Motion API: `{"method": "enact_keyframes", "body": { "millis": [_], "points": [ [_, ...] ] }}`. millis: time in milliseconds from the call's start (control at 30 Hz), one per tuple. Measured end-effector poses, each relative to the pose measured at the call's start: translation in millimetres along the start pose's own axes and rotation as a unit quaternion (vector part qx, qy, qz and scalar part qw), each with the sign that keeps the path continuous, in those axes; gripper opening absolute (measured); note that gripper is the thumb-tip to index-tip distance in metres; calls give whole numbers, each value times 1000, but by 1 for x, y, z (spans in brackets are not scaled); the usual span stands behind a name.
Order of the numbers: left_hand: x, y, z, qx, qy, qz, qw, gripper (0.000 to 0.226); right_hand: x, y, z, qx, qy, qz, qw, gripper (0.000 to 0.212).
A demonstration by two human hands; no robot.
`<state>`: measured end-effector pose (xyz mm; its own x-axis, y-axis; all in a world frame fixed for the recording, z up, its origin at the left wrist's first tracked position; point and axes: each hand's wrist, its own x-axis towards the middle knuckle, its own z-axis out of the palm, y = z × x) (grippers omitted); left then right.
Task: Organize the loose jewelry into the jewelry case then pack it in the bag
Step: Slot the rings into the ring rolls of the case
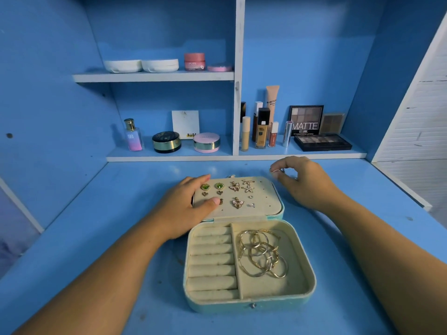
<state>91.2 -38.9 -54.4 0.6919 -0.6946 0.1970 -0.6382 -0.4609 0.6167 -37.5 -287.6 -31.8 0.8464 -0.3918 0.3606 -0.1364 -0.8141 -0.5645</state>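
A pale turquoise jewelry case lies open on the blue desk. Its lid panel carries several earrings: green studs, small hearts, butterflies and flowers. The base has empty ring rolls on the left and a tangle of gold hoops on the right. My left hand holds the lid's left edge, thumb on the panel. My right hand hovers at the lid's far right corner, pinching a small silvery piece between its fingertips. No bag is in view.
Behind the case runs a low shelf with a perfume bottle, round compacts, foundation bottles and eyeshadow palettes. An upper shelf holds white and pink jars. A white divider splits the shelves.
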Motion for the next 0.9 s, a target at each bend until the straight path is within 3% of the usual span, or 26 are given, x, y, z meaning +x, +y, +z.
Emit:
{"method": "enact_keyframes", "body": {
  "millis": [100, 200, 333, 433, 533, 600, 667, 800, 900],
  "points": [
    [1, 0, -1, 2, -7, -4, 1000, 77, -9, -19, 1, 54, -68, -52, 995, 7],
    [1, 0, -2, -1, -11, -5, 1000, 79, -15, -28, 7, 32, -124, -110, 986, 7],
    [1, 0, -3, -3, -14, -4, 1000, 75, -15, -27, 5, 3, -115, -150, 982, 18],
    [1, -1, -3, -2, -12, -3, 1000, 78, -15, -22, -3, 65, -124, -87, 986, 31],
    [1, -1, -4, -6, -8, -3, 1000, 72, -12, -8, -7, 169, -66, 0, 983, 22],
    [1, 0, -5, -17, 4, 1, 1000, 70, -10, 1, -9, 170, -25, 26, 985, 14],
    [-1, 5, -7, -32, 28, 27, 999, 68, -10, 2, -8, 153, -32, 16, 988, 9],
    [-6, 22, -4, -27, 67, 101, 992, 48, -14, -13, -1, 66, -65, -88, 992, 14],
    [-6, 37, 3, 1, 60, 129, 990, 37, -16, -15, 7, 58, -55, -107, 991, 13]
  ]
}}
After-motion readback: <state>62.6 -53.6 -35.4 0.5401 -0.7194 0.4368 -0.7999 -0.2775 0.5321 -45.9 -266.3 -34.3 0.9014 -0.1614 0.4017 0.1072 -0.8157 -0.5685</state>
